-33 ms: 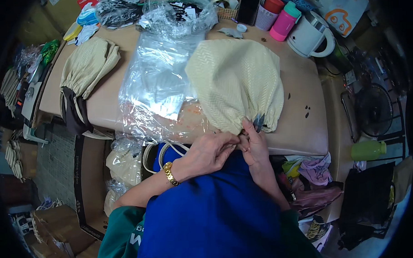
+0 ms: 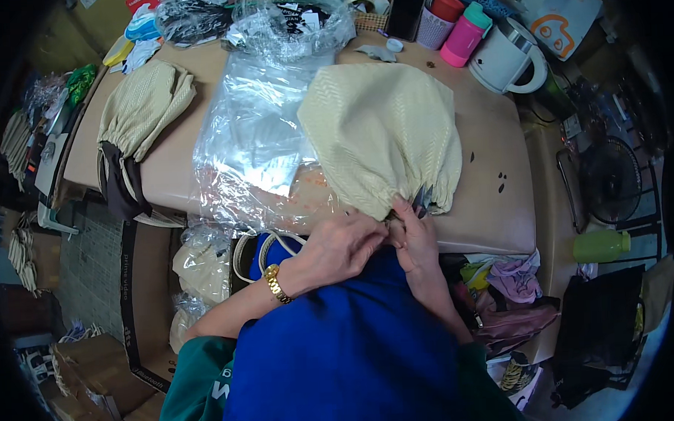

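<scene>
A cream woven drawstring bag [image 2: 386,127] lies on the worktable, its gathered mouth toward me. At the near edge of that mouth, the thumb and fingers of my right hand [image 2: 415,241] pinch the bag's rim. A dark pointed bit [image 2: 423,198] shows beside the right thumb; whether it is lining or a tool, I cannot tell. My left hand [image 2: 342,244], with a gold watch on its wrist, has its fingers pressed together against the right fingers. What they pinch is hidden. Cream cord loops [image 2: 244,260] hang by the left forearm.
Clear plastic bags [image 2: 256,132] cover the middle of the worktable [image 2: 492,198]. Left of them lies a second cream bag [image 2: 144,109] with dark lining. Along the back stand a phone [image 2: 404,14], a pink bottle [image 2: 465,39] and a white kettle [image 2: 504,55]. A fan [image 2: 609,179] is at right.
The cream bag has shifted slightly to the left. Both hands remain at its mouth, moved only a little.
</scene>
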`<state>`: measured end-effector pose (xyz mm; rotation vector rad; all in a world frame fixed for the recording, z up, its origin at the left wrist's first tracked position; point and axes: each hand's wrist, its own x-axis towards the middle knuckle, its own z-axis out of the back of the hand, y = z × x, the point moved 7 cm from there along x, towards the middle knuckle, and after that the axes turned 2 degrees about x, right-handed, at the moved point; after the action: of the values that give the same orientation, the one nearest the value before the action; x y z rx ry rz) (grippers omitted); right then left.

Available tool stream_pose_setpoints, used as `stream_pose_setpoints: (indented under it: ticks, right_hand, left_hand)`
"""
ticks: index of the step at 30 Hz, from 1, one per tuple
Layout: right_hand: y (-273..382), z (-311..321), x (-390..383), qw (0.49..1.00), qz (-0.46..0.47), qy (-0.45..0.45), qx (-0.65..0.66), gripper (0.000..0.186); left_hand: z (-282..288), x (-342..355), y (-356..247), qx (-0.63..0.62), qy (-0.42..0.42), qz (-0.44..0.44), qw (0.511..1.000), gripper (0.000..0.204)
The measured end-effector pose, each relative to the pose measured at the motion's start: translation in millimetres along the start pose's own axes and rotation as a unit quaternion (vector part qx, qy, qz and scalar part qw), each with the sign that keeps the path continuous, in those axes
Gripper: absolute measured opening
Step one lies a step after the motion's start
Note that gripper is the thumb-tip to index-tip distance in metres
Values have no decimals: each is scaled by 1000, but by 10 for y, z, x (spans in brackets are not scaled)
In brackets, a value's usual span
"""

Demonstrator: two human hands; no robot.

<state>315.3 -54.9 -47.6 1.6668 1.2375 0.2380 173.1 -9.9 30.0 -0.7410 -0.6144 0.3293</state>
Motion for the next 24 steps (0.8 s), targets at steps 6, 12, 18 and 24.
stream_pose_setpoints:
  ticks: [6, 12, 18, 24]
  right_hand:
    - [55, -31, -26, 997, 66, 49, -10, 16]
    - [62, 115, 11, 997, 71, -2, 5, 12]
    - [23, 102, -20, 997, 75, -1, -3, 9]
    - [36, 106, 15, 998, -14, -31, 49, 15]
  left_hand:
    - [308, 269, 131, -67, -187, 16, 980, 31]
    - [-90, 204, 479, -150, -159, 84, 972, 48]
    - [-193, 79, 580, -130, -152, 154, 968, 42]
    - [-158, 87, 414, -46, -206, 57, 976, 30]
